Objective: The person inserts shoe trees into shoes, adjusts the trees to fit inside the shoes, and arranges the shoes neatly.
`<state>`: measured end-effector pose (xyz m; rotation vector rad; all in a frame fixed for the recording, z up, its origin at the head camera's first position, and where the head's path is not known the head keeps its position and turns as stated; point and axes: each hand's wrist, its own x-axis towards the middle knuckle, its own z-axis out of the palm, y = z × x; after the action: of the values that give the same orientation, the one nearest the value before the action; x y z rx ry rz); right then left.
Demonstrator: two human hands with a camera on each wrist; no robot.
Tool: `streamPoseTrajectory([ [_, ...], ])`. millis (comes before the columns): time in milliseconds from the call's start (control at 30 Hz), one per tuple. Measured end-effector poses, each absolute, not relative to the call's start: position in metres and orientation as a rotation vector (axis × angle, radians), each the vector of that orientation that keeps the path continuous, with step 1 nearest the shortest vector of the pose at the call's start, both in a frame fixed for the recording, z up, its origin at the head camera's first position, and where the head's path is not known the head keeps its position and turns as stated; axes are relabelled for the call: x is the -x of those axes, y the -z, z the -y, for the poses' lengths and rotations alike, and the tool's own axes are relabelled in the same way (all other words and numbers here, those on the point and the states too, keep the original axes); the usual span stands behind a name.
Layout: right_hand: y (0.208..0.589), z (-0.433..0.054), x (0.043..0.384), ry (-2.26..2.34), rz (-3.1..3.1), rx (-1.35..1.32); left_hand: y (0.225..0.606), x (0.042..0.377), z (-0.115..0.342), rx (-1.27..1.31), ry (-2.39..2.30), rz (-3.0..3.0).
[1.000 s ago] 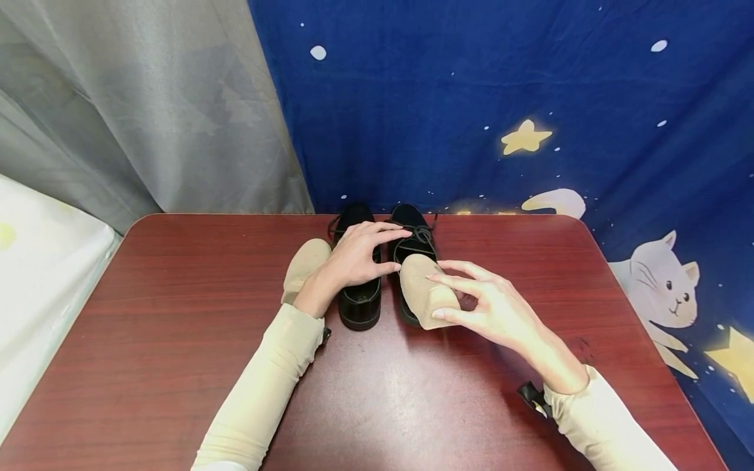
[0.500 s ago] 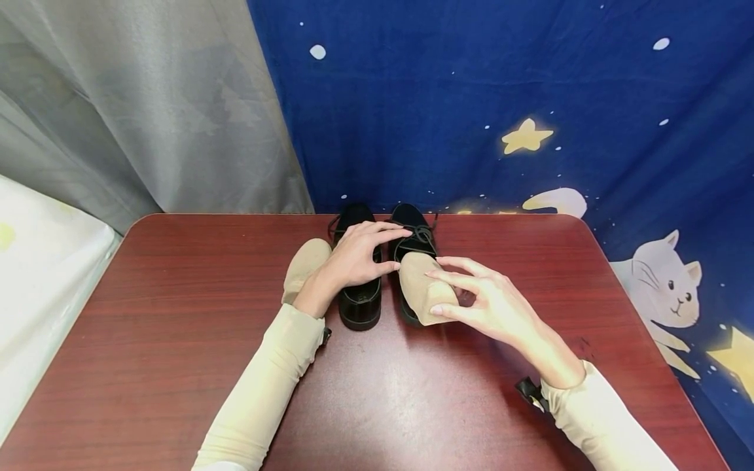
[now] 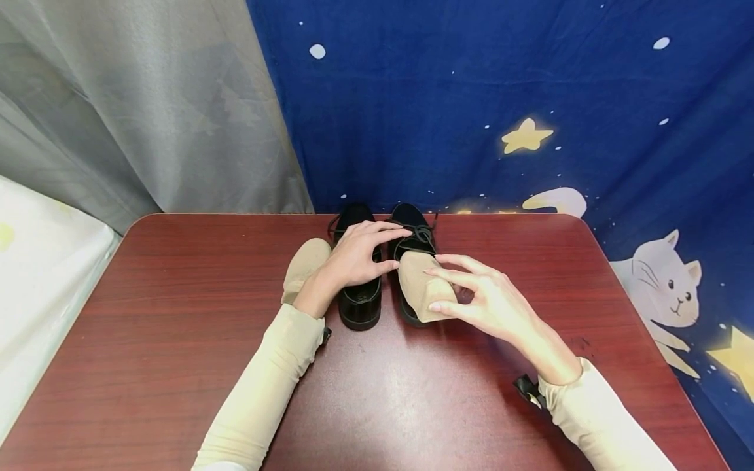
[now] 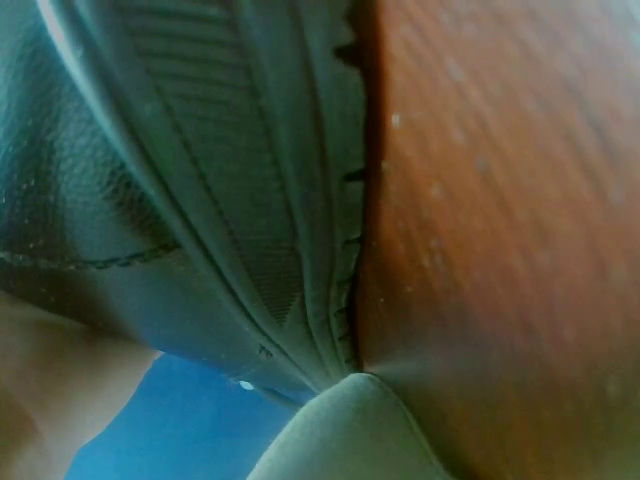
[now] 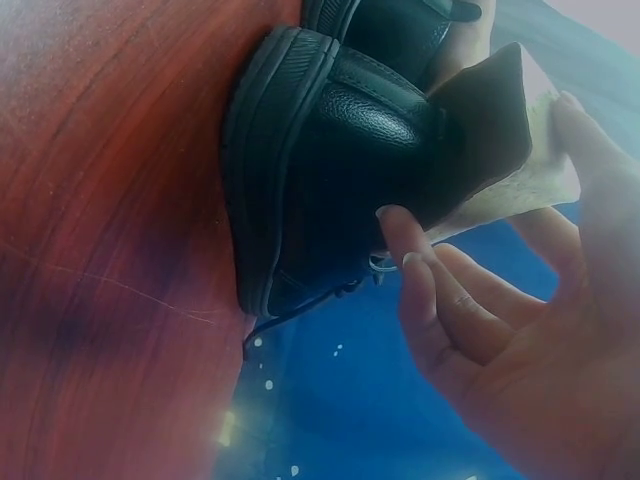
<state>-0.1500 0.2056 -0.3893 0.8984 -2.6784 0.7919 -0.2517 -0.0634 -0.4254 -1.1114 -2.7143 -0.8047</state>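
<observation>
Two black lace-up shoes stand side by side, toes away from me: the left shoe (image 3: 360, 304) and the right shoe (image 3: 406, 219). My right hand (image 3: 491, 301) pinches a beige foot-shaped piece (image 3: 417, 278), rounded at the front with a blocky rear, over the opening of the right shoe. The right wrist view shows this piece (image 5: 535, 185) slanting up from the shoe's collar. Lying over the left shoe, my left hand (image 3: 353, 258) has its fingers stretched towards the right shoe's laces and its thumb tip close by the beige piece. It partly hides the left shoe.
A second beige piece (image 3: 305, 265) lies left of the left shoe, partly covered by my left wrist. The red-brown table (image 3: 194, 314) has its far edge right by the shoe toes, before a blue curtain (image 3: 412, 98) and a grey curtain (image 3: 177, 98).
My right hand and the beige piece have shifted slightly forward and left over the right shoe, with the piece's rear end moving away from me. The left hand stays put.
</observation>
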Motion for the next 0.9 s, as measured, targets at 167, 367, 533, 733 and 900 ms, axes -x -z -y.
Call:
streamPoseTrajectory([
  [167,0.388,-0.2049,0.1531,-0.801,2.694,-0.89,0.4246,0.2519,0.063,1.114,0.805,2.707],
  [367,0.3888,-0.2048,0.155,-0.807,2.712,-0.869,0.4249,0.2508,0.0627,1.11,0.801,2.706],
  [533,0.3894,-0.2021,0.1547,-0.816,2.716,-0.852,0.4253,0.2501,0.0634,1.101,0.804,2.713],
  [733,0.3913,-0.2013,0.1552,-0.829,2.711,-0.853,0.4272,0.2486,0.0635,1.093,0.812,2.71],
  [900,0.3908,-0.2015,0.1586,-0.825,2.7,-0.855,0.4271,0.2499,0.063,1.082,0.823,2.7],
])
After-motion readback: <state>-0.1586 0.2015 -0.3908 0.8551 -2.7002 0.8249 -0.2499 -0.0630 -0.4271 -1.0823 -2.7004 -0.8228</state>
